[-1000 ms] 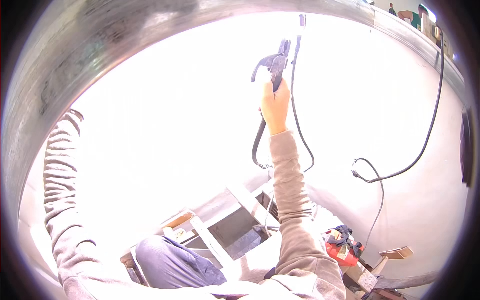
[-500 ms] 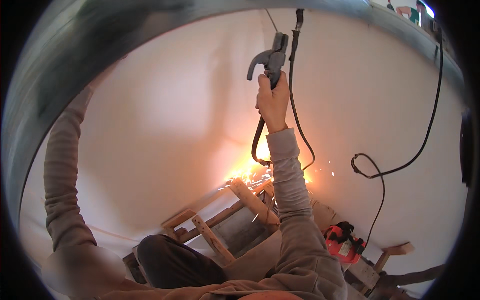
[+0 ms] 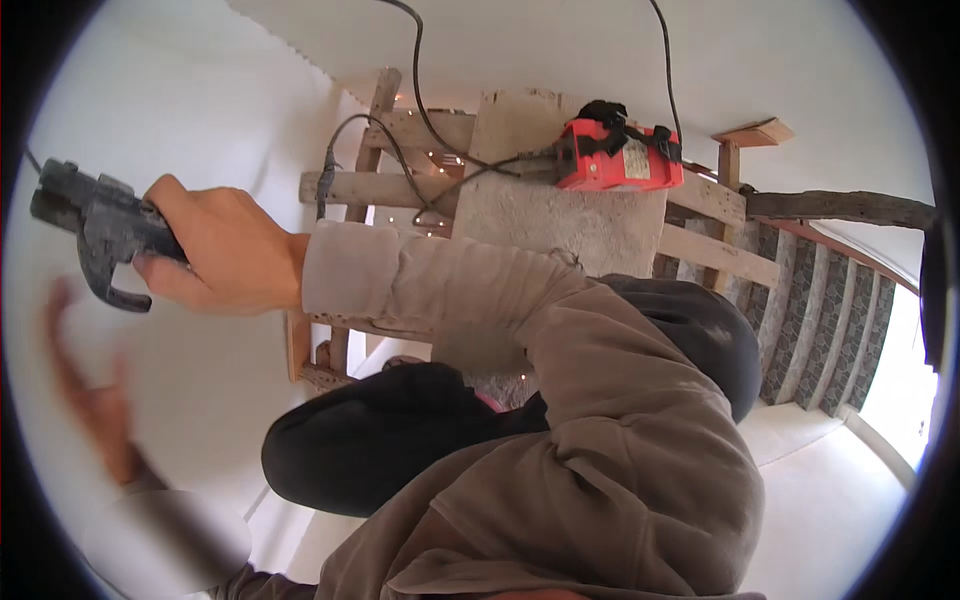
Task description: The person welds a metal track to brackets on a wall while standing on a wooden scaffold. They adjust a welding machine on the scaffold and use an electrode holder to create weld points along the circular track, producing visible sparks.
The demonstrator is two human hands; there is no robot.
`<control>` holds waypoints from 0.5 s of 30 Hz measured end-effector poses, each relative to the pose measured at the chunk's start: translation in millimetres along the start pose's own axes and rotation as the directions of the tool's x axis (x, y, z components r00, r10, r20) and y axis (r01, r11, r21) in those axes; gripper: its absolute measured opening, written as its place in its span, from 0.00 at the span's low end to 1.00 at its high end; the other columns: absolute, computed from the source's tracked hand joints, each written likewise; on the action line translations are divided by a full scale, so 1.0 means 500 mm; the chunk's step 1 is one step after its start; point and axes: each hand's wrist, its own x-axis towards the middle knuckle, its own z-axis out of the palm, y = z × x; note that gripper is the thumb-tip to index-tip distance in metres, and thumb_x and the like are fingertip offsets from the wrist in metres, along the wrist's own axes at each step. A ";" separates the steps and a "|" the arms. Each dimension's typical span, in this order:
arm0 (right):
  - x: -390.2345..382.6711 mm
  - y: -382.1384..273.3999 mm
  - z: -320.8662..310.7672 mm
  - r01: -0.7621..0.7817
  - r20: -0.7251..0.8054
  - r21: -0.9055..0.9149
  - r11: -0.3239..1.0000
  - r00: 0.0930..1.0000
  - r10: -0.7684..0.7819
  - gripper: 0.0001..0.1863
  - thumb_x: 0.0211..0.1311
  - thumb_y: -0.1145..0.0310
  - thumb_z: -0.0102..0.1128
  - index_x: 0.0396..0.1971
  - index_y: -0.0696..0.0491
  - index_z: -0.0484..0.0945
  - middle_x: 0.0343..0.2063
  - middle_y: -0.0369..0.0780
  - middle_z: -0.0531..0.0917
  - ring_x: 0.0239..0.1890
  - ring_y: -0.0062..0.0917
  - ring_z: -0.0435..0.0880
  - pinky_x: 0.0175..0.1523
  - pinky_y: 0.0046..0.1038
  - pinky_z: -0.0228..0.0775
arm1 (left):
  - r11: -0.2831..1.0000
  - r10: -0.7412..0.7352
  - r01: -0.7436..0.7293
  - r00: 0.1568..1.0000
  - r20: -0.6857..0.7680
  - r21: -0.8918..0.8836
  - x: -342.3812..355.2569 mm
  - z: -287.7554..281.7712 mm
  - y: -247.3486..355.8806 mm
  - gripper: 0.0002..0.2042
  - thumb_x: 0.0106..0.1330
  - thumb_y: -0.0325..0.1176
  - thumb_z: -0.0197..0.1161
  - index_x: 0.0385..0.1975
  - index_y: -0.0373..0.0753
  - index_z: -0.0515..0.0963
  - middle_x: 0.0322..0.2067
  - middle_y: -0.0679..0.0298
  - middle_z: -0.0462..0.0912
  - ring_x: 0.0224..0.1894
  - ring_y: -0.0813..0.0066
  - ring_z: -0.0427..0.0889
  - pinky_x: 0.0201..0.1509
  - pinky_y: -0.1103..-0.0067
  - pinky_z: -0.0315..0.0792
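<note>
My right hand (image 3: 225, 245) is wrapped round the handle of a black welding electrode holder (image 3: 100, 215) at the left. The holder's curved lever hangs below its body. A short piece of thin rod (image 3: 32, 160) sticks out past the jaws. Lower down at the far left, my left hand (image 3: 88, 385) is blurred by motion. Its fingers and thumb stand apart, with nothing seen between them. My right forearm, in a grey-brown sleeve, reaches across the middle over my bent knees in dark trousers.
A red welding machine (image 3: 625, 160) with black straps rests on a rough plank (image 3: 550, 225) of a wooden scaffold. Black cables (image 3: 415, 60) run from it and lie over the boards. Stairs with patterned risers (image 3: 810, 310) drop away below at the right. White walls close in the left.
My view has swung right and down, so the metal beam is out of sight. The bright glow is gone, leaving only small sparks. My left hand has come away from the beam.
</note>
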 end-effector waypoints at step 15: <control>-0.291 0.047 -0.218 0.037 0.397 -0.617 0.786 0.877 0.270 0.27 0.67 0.51 0.62 0.51 0.61 0.76 0.43 0.51 0.78 0.49 0.45 0.77 0.57 0.44 0.67 | 0.149 0.092 0.647 0.744 0.662 -0.748 -0.152 0.444 0.187 0.12 0.73 0.32 0.64 0.50 0.35 0.74 0.43 0.64 0.78 0.45 0.75 0.76 0.53 0.76 0.71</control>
